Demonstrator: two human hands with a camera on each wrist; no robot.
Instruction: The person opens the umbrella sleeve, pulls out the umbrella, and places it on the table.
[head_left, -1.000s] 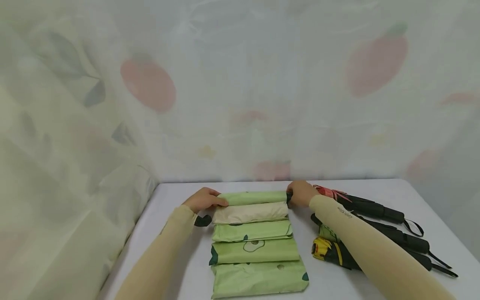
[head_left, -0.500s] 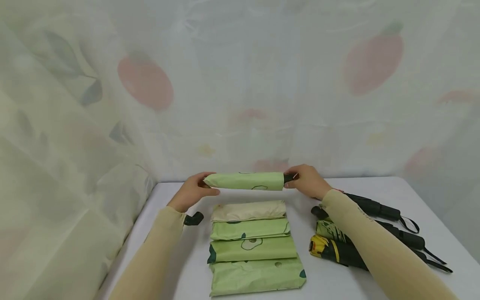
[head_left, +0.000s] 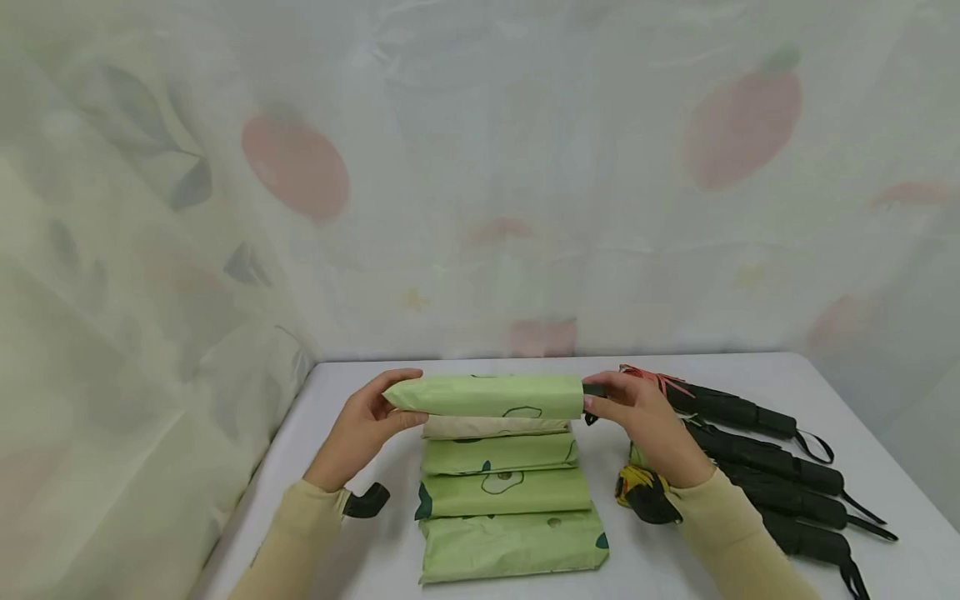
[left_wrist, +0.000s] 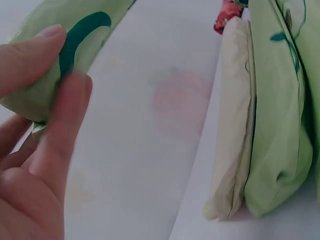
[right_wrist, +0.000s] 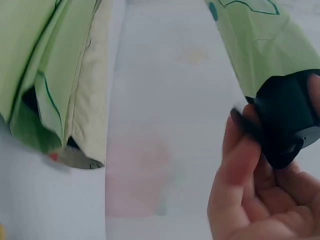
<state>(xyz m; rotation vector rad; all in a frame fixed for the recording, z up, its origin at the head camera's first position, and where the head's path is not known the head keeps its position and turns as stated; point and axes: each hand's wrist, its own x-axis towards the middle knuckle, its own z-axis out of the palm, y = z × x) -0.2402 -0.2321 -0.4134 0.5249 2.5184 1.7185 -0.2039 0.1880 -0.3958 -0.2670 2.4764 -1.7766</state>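
A folding umbrella in a light green avocado-print sleeve (head_left: 480, 397) is held level above the table. My left hand (head_left: 360, 429) grips its tapered left end, with thumb and fingers on opposite sides of the fabric. At the other end a black handle (right_wrist: 285, 115) with a strap sticks out of the sleeve, and my right hand (head_left: 652, 425) holds it between thumb and fingers. Below lies a row of flat sleeves: a cream one (head_left: 498, 429) partly hidden by the held umbrella, then a green one (head_left: 498, 457), an avocado-print one (head_left: 532, 496) and a wider front one (head_left: 517, 550).
Several black folded umbrellas (head_left: 757, 421) with wrist straps lie at the right, partly behind my right forearm. One has a yellow end (head_left: 633, 483), another a red end (head_left: 648, 377). A white table (head_left: 390, 554) ends against a printed curtain (head_left: 465, 167).
Both hands have lifted the sleeved umbrella from the back of the row, then brought it lower and nearer. The strap now shows at its right end.
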